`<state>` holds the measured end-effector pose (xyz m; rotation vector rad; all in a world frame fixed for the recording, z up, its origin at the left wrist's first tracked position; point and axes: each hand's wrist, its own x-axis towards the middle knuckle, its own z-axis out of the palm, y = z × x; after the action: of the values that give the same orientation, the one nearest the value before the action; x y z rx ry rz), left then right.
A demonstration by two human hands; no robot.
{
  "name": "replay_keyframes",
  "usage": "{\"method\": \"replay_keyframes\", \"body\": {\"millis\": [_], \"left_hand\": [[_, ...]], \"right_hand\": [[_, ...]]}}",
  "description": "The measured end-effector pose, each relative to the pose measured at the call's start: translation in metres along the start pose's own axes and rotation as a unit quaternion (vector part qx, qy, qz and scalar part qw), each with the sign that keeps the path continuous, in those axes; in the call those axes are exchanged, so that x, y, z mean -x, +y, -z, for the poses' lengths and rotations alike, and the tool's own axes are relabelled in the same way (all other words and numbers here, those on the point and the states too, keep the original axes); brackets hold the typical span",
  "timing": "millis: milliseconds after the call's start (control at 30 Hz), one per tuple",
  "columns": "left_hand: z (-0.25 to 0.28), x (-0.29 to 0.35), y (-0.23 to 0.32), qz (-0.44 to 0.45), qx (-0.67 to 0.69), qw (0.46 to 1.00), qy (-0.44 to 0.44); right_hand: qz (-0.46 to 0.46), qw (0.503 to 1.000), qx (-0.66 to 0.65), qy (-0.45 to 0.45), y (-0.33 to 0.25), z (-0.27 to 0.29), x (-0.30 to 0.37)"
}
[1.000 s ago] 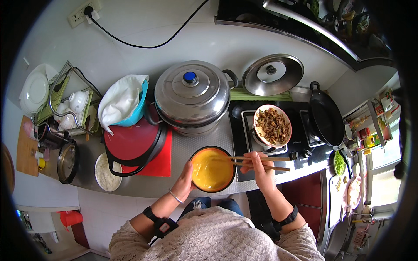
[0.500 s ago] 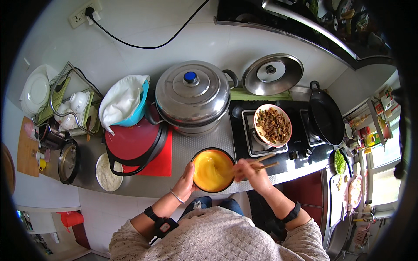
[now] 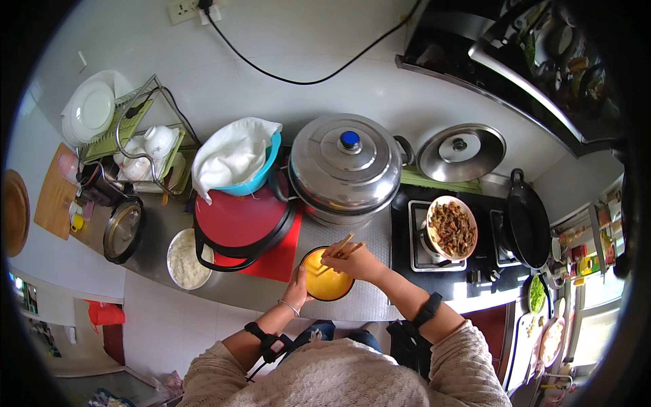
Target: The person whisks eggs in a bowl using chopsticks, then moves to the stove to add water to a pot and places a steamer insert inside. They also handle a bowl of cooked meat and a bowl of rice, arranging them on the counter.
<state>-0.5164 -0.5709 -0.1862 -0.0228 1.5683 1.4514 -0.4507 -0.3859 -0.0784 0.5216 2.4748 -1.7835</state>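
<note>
A dark-rimmed bowl of yellow liquid, which looks like beaten egg, is at the counter's front edge. Curled round its left side, my left hand grips it by the wall. My right hand is closed on a pair of wooden chopsticks. Their upper ends stick out above the hand, and the lower ends reach into the yellow liquid. Part of the bowl's far right rim is hidden behind the right hand.
Beyond the bowl stands a large steel steamer pot. Left of it, a blue basin with white cloth rests on a red-topped pan. A bowl of cooked food is on the stove, near a black wok. A white-filled bowl sits left.
My right hand has moved from the bowl's right side to over it, with the chopsticks swung round. The camera view has shifted, so the counter things appear farther right.
</note>
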Motion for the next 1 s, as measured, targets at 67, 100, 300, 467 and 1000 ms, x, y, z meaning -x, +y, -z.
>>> {"method": "replay_keyframes", "body": {"millis": [67,100,300,467,1000], "left_hand": [[0.013,-0.019,-0.017,-0.063,-0.019,0.997,0.027],[0.023,-0.031,-0.028,-0.106,-0.054,0.992,0.044],[0.021,-0.043,-0.023,-0.322,-0.2,0.908,0.176],[0.027,-0.053,-0.027,-0.372,-0.201,0.889,0.177],[0.063,0.026,-0.05,-0.285,-0.059,0.919,0.267]], "right_hand": [[-0.009,1.0,0.01,-0.02,-0.001,-0.011,-0.022],[-0.004,0.999,0.03,-0.027,-0.004,-0.015,-0.03],[0.009,0.99,0.132,-0.038,-0.008,-0.031,-0.083],[0.048,0.973,0.226,0.031,0.007,-0.047,-0.117],[0.096,0.976,0.159,0.116,0.026,-0.026,-0.067]]}}
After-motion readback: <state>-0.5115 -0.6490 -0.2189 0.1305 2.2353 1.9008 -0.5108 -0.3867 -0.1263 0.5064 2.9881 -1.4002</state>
